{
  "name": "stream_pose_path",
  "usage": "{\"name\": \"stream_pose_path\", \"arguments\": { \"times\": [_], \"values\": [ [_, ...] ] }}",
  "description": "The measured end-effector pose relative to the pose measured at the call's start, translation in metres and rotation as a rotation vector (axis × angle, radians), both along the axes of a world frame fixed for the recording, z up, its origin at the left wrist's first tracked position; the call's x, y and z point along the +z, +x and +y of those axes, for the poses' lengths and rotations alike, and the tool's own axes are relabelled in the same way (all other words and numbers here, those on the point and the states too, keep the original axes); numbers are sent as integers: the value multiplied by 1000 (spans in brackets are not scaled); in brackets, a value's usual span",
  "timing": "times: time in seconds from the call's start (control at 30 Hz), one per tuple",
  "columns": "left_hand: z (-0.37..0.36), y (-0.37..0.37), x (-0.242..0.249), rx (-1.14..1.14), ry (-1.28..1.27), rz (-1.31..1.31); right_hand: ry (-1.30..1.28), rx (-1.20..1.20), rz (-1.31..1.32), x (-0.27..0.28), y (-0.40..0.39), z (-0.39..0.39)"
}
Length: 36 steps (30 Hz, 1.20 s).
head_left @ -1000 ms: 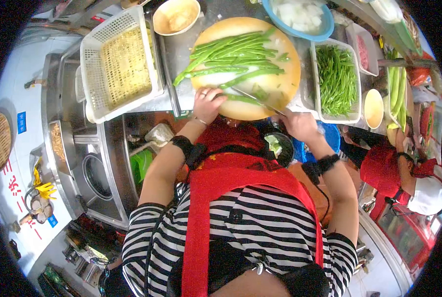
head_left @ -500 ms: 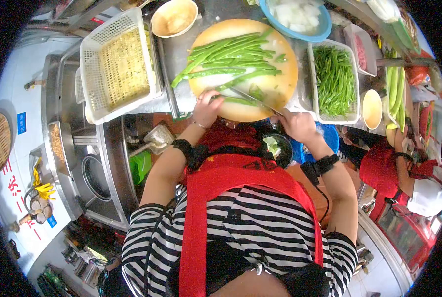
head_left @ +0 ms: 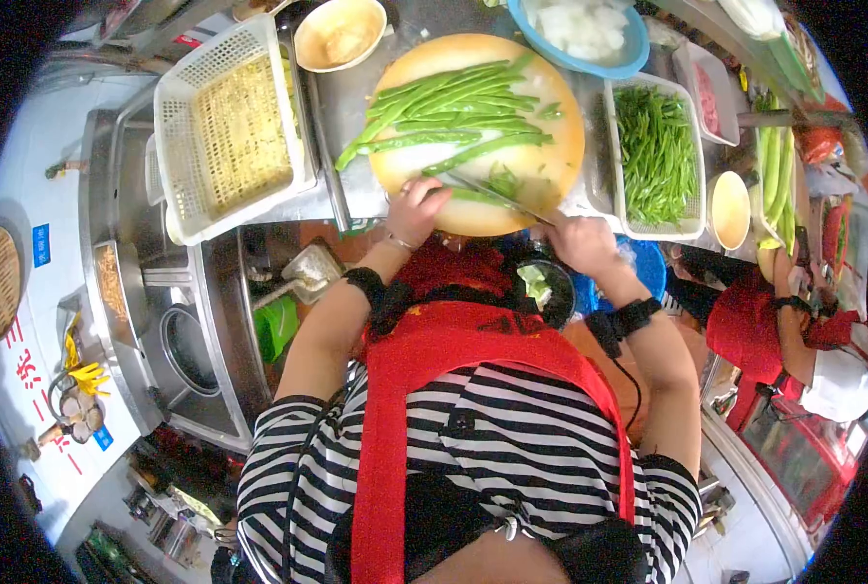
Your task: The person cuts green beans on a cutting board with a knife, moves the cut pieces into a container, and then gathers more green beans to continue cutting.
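Observation:
A round wooden cutting board [head_left: 562, 146] carries a row of long thin green pods [head_left: 453, 105], beans or peppers, with a few cut green pieces [head_left: 504, 180] near its front. My right hand [head_left: 585, 243] is closed round the handle of a knife [head_left: 500, 198], whose blade slants across the near part of the board. At the board's front left edge, my left hand [head_left: 418, 210] has its fingers closed on one green pod [head_left: 473, 196], lying by the blade. That pod is partly hidden by the fingers and knife.
A white basket [head_left: 697, 232] of sliced green strips stands right of the board, a blue bowl [head_left: 638, 60] of white pieces behind it. At left are a white crate [head_left: 176, 127] and a bowl [head_left: 376, 39]. Another person [head_left: 745, 326] works at far right.
My left hand has shifted slightly right along the board's edge, toward the blade. My right hand and the knife have barely moved.

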<state>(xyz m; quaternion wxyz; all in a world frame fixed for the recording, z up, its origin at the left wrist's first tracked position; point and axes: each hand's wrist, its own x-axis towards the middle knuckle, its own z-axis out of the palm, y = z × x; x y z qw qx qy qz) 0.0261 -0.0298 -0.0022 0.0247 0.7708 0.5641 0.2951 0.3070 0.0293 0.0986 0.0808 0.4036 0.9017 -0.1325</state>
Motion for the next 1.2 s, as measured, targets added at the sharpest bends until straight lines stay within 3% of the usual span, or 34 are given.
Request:
{"name": "stream_pose_path", "arguments": {
  "times": [0.2,0.3,0.5,0.63,0.77,0.93,1.0,1.2],
  "values": [
    [1,10,-5,-14,-9,-95,-18,-21,-55,-12,-7,-5],
    [-2,8,2,27,31,-82,-71,-43,-40,8,-7,-2],
    [-4,-1,-12,3,39,1,-1,35,14,-13,-17,-6],
    [-3,-6,-9,-18,5,-29,36,5,89,13,-13,-3],
    [-8,-4,-4,-23,-27,-82,40,64,-41,-25,-22,-8],
    [-7,-5,-7,-4,-31,-65,-10,41,-27,-5,-28,1],
    [-11,-3,-10,180,3,-133,-26,-35,22,11,-28,-2],
    [-10,-6,-10,231,30,-78,-26,34,-20,-24,-49,-6]
  ]
}}
